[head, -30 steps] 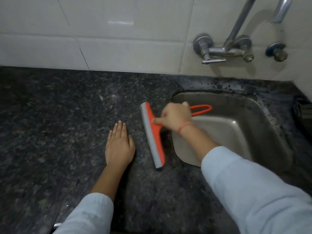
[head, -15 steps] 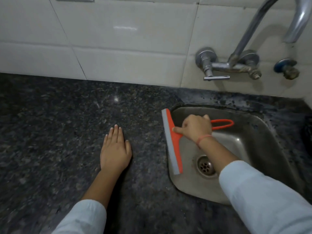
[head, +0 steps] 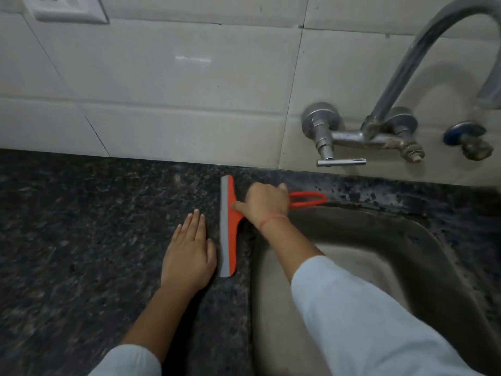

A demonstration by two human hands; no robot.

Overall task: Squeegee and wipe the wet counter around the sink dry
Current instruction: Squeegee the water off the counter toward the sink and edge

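An orange squeegee [head: 229,232] with a grey rubber blade lies on the dark speckled granite counter [head: 81,226], just left of the steel sink [head: 406,253]. My right hand [head: 264,203] grips its handle, index finger stretched toward the blade; the handle's orange loop sticks out to the right. My left hand [head: 189,253] rests flat on the counter, fingers straight, right beside the blade. Water droplets speckle the counter strip behind the sink.
A white tiled wall [head: 176,90] rises behind the counter, with a socket plate [head: 65,8] at top left. A wall-mounted steel tap [head: 379,131] with a curved spout hangs over the sink, and a blue-capped valve [head: 467,139] sits to its right.
The squeegee has come back from over the sink's left edge onto the counter, farther back toward the wall. My left hand stays flat on the counter. The camera has tilted up.
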